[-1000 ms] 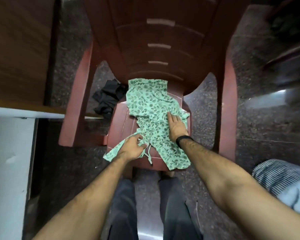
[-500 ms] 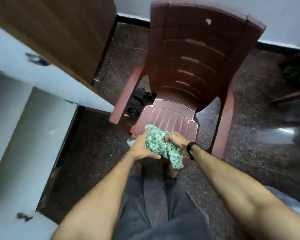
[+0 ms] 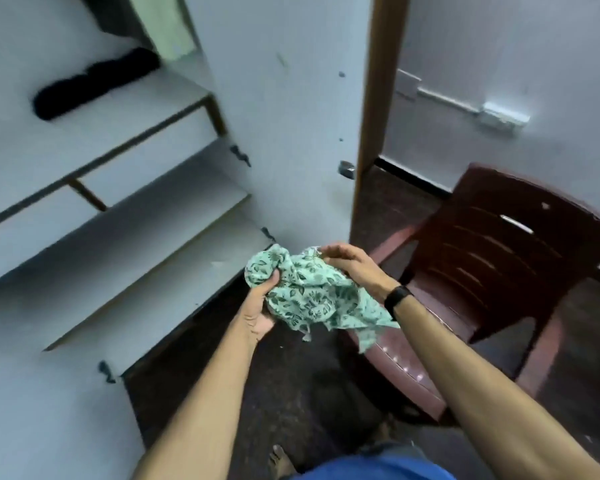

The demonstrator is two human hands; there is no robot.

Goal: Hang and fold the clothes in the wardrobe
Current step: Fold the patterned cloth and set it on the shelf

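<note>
Lifted off the chair (image 3: 492,258), the green garment (image 3: 312,292) now hangs bunched before the wardrobe (image 3: 160,216) shelves; left hand (image 3: 260,306) grips it underneath, right hand (image 3: 350,265) lies loosely on top, likely steadying it for stowing.

Garment (image 3: 312,292) mint green, dark leaf print; chair (image 3: 499,258) maroon; wardrobe shelves (image 3: 118,216) white (brown edging).

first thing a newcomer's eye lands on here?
The green leaf-print garment, bunched at centre frame between both hands: left hand grips it from below, right hand rests on top. Next, the dark red plastic chair at right, and the open white wardrobe shelves at left, with a black bundle on an upper shelf.
</note>
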